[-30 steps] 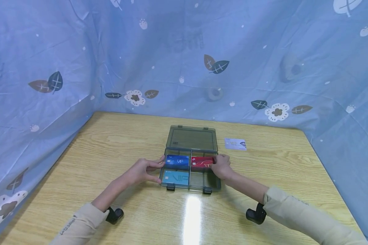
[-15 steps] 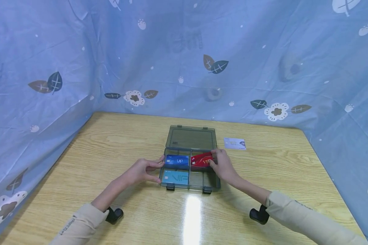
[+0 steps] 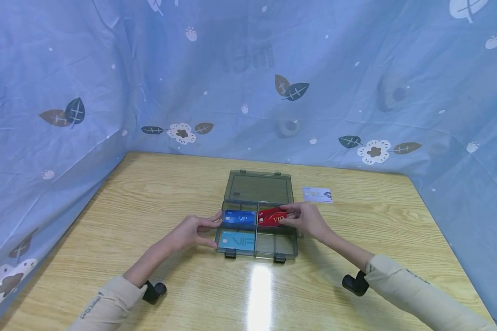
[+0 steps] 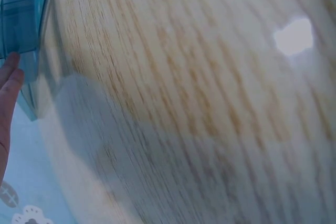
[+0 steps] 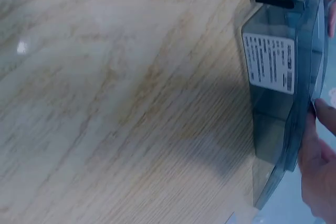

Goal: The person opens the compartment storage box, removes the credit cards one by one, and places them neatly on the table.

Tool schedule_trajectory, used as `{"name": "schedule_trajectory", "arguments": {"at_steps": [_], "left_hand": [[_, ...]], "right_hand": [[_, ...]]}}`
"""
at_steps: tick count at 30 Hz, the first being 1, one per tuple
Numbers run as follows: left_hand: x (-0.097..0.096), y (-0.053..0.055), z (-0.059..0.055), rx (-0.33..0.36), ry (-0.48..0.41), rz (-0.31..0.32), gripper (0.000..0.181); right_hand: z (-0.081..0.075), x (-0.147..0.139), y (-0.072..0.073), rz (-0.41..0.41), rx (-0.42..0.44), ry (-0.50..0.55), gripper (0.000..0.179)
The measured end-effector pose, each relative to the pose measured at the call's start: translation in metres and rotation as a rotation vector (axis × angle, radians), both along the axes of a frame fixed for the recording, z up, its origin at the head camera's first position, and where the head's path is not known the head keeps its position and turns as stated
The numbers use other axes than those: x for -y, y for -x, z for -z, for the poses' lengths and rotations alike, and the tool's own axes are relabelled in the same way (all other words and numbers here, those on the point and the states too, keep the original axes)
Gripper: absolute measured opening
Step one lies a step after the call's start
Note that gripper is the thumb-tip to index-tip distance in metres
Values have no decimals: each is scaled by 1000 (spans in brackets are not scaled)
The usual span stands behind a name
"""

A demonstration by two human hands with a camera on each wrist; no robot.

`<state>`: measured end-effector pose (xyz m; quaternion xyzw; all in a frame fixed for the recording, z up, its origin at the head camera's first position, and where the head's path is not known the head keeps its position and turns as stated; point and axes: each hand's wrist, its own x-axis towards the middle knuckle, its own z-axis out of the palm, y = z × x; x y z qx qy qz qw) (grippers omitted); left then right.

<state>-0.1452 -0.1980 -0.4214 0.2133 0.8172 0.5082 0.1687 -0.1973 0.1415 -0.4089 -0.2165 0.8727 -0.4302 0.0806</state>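
Note:
A smoky clear plastic box (image 3: 286, 250) with four compartments lies open on the wooden table (image 3: 149, 202), its lid (image 3: 258, 187) flat behind it. A dark blue VIP card (image 3: 240, 218) fills the back left compartment and a light blue VIP card (image 3: 237, 240) the front left one. My right hand (image 3: 308, 219) pinches a red card (image 3: 272, 217), tilted over the back right compartment. My left hand (image 3: 192, 231) grips the box's left side with thumb and fingers. The box (image 5: 281, 85) shows side-on in the right wrist view, and its corner (image 4: 21, 19) in the left wrist view.
A white card (image 3: 317, 194) lies on the table right of the lid. The front right compartment (image 3: 275, 244) holds nothing. Blue patterned cloth (image 3: 248, 78) walls the table on three sides. A bright light glare (image 3: 259, 289) lies on the wood in front of the box.
My right hand has lifted the red card's right end and moved back and to the right, so the card now sits tilted. The left hand has stayed on the box.

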Motion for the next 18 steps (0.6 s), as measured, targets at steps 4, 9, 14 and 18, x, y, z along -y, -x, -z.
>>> {"name": "schedule_trajectory", "arguments": {"at_steps": [4,9,14,18], "left_hand": [[-1,0,0,8,1,-8,62],[-2,-1,0,30,-15,-7,62],[-3,-1,0,49,-17,-14,62],[-2,-1,-2,48,-9,-19,63]], "right_hand": [[-1,-3,2,6,93,39,42],[-3,-8,2,55,196,82,47],[-3,-19,2,100,310,190,50],[-2,-27,4,101,374,294,56]]}}
